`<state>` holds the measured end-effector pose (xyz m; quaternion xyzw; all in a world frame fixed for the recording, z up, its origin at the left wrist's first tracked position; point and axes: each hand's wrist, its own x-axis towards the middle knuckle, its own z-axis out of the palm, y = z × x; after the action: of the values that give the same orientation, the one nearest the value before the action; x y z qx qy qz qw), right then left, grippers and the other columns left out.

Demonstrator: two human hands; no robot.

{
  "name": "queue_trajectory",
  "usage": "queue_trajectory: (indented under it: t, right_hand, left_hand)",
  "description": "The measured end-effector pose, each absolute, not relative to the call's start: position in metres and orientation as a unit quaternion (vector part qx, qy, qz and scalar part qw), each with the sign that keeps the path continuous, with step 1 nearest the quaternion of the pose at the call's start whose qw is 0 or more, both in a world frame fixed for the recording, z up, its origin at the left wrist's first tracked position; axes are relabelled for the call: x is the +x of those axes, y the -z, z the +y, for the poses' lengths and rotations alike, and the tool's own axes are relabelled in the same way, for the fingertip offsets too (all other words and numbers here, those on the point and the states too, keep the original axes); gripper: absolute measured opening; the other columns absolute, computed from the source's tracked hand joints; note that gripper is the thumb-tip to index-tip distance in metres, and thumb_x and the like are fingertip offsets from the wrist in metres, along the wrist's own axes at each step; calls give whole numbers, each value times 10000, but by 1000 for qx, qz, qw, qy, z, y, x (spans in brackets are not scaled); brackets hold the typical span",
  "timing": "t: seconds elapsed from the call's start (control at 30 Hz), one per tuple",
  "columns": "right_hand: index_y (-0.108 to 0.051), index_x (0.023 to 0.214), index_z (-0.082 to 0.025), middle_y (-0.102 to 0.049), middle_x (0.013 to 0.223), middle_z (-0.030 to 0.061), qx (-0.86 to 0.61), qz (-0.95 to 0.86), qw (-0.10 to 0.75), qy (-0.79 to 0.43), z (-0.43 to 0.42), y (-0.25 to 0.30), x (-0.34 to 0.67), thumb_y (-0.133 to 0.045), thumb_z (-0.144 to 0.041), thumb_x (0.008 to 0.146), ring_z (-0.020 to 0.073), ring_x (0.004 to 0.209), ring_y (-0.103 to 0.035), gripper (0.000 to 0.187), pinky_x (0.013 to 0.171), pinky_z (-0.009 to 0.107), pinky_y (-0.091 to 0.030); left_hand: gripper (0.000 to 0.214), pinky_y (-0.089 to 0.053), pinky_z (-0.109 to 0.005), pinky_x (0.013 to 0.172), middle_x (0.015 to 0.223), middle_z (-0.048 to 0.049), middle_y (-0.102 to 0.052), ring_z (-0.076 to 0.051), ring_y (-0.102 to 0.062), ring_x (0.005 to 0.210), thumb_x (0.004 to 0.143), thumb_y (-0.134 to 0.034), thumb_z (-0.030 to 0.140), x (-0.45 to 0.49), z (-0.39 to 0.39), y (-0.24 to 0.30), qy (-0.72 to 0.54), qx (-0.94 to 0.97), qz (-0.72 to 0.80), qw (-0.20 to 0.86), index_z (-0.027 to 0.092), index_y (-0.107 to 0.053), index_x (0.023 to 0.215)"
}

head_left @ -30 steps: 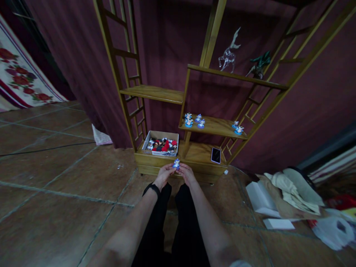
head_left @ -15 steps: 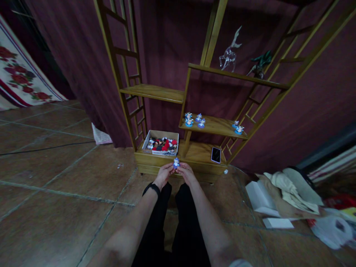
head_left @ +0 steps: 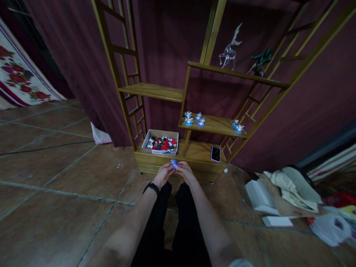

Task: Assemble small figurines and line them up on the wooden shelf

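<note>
Open bottom shelf (head_left: 198,151) beside box (head_left: 160,142)

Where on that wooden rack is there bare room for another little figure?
The left shelf is bare. The figurine shelf has a gap between the cluster of blue figurines and the pair at its right end. On the bottom board, wood is free between the toy box and the phone. The box is packed.

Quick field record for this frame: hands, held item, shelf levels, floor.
left hand: pinching small blue figurine
right hand: pinching the same figurine
wooden shelf unit: just beyond the hands
bottom shelf: open box of toys, phone
middle shelf: blue-based figurines in two groups
upper shelf: glass deer, green ornament
floor, right side: papers and cloth
</note>
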<state>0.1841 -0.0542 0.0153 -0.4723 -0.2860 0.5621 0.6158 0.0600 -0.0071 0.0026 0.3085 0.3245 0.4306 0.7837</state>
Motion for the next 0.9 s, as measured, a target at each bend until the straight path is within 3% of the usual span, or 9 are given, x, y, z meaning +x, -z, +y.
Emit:
queue_trajectory:
  t: [0.13, 0.43, 0.9]
  right_hand:
    - [-539, 834, -218, -629, 756, -31, -463, -283, 613, -574, -53, -11, 187, -720, -321, 572, 105, 645, -597, 335, 689, 282, -481]
    - [-544, 739, -204, -622, 680, -32, -477, -259, 624, -562, -52, -9, 189, -697, -346, 577, 114, 632, -593, 264, 658, 265, -473]
    - [-544, 724, -204, -604, 652, -43, -502, -247, 621, -549, -53, -14, 188, -715, -348, 524, 103, 580, -575, 300, 594, 251, -480]
  left_hand:
    - [155, -483, -182, 624, 767, -63, -672, -95, -607, 656, 668, -648, 43, 61, -6, 0, -442, 322, 312, 776, 107, -679, 806]
    - [330, -454, -194, 620, 841, -69, -683, -98, -595, 665, 639, -650, 42, 61, -5, -2, -434, 339, 323, 770, 129, -688, 955]
    - [330, -452, -192, 593, 817, -75, -696, -107, -600, 652, 598, -679, 65, 64, -7, -4, -417, 369, 340, 757, 130, -701, 921]
